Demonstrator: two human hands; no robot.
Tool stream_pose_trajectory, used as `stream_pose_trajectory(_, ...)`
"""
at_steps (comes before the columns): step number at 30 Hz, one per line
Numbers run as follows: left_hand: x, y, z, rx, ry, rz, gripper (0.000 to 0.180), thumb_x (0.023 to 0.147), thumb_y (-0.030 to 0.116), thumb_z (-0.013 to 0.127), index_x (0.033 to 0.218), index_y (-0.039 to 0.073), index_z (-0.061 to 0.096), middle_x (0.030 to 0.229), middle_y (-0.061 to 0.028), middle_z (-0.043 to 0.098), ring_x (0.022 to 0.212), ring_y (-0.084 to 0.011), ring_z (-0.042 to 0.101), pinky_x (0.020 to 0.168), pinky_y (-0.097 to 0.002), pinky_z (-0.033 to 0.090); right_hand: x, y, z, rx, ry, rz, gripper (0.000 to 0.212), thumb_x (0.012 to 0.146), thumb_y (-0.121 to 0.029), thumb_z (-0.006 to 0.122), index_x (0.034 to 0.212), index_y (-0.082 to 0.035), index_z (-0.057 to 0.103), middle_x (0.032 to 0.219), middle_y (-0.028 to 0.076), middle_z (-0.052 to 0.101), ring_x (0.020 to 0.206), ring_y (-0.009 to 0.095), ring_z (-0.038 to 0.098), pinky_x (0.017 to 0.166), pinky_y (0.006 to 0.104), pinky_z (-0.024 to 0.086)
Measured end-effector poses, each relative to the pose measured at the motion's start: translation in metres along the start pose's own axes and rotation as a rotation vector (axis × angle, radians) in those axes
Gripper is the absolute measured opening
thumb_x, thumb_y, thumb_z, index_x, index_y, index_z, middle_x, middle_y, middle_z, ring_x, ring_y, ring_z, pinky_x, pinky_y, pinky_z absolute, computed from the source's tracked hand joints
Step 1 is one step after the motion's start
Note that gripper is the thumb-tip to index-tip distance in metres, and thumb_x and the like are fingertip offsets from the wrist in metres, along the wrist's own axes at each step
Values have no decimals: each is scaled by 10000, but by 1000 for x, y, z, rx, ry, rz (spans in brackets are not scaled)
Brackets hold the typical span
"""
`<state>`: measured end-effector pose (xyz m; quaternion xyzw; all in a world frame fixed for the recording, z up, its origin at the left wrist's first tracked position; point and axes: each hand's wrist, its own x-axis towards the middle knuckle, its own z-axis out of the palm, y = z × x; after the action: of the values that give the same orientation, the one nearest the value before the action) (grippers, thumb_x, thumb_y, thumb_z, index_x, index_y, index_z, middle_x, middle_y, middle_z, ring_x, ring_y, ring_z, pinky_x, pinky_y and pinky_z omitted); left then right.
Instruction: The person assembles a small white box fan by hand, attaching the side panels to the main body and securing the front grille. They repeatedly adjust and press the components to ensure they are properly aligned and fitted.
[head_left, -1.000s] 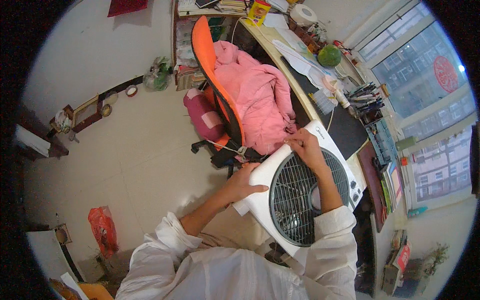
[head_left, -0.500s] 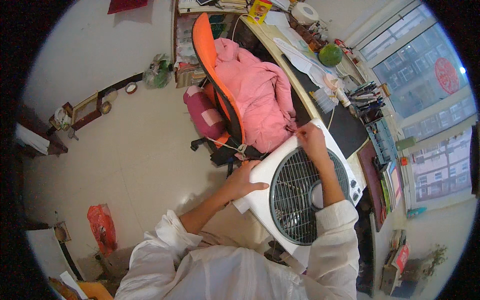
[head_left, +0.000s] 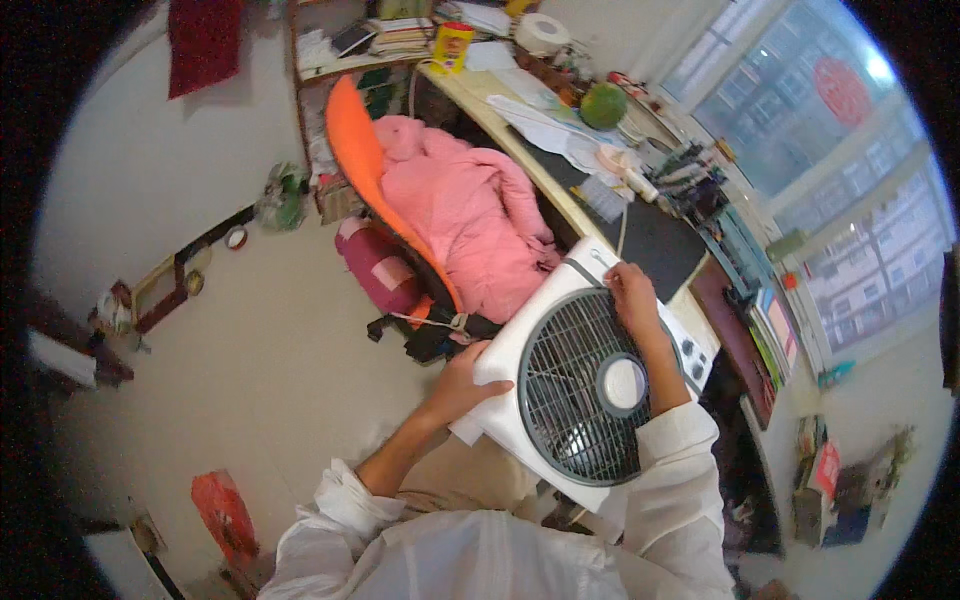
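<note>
A white box fan with a round dark grille lies tilted before me, its two dark knobs at the right corner. My left hand grips the fan's left edge, thumb on the front face and fingers wrapped round the side. Over the far rim of the grille, my right hand has its fingertips closed together. What they hold, if anything, is hidden. A dark strip crosses the fan's far corner beside those fingers.
Beyond the fan stands an orange-backed chair with a pink padded jacket and a maroon roll. The cluttered desk runs along the window, with a green melon. A red plastic bag lies at the lower left.
My right hand has shifted from the fan's far corner toward the knob side, uncovering the corner and the dark strip. My left hand keeps its grip. The whole view has turned slightly.
</note>
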<state>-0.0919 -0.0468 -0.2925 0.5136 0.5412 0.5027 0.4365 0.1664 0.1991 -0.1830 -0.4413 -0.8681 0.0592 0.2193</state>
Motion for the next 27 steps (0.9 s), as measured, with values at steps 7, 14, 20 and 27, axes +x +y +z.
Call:
stream_pose_trajectory(7, 1, 6, -5, 124, -33, -4, 799, 801, 344, 901, 1419, -24, 554, 1225, -156, 708, 1073, -232, 683, 979, -356, 528, -117, 48, -76, 206, 347, 322, 117, 958, -128, 692, 997, -18, 678, 834, 106, 708, 732, 185, 640, 701, 332, 509)
stream_pose_trajectory(14, 3, 31, -5, 378, 51, 64, 800, 826, 362, 857, 1447, -18, 527, 1410, -234, 600, 1304, -360, 585, 1104, -431, 456, -223, 55, -71, 203, 454, 526, 117, 938, -93, 709, 1007, 0, 699, 831, 101, 693, 766, 169, 629, 747, 319, 506)
stream_pose_trajectory(20, 2, 118, 71, 551, -17, 524, 751, 875, 263, 809, 1497, 0, 480, 1519, -265, 483, 1403, -424, 477, 1188, -476, 372, -225, 63, -58, 179, 530, 476, 114, 903, -83, 730, 954, 11, 690, 835, 159, 697, 773, 282, 672, 756, 374, 523)
stream_pose_trajectory(27, 13, 104, 180, 762, -183, 711, 851, 867, 417, 797, 1550, 48, 447, 1656, -267, 302, 1538, -483, 257, 1224, -627, 231, -184, 56, -84, 183, 413, 416, 142, 888, -115, 754, 944, 7, 710, 845, 161, 713, 796, 291, 696, 770, 386, 537)
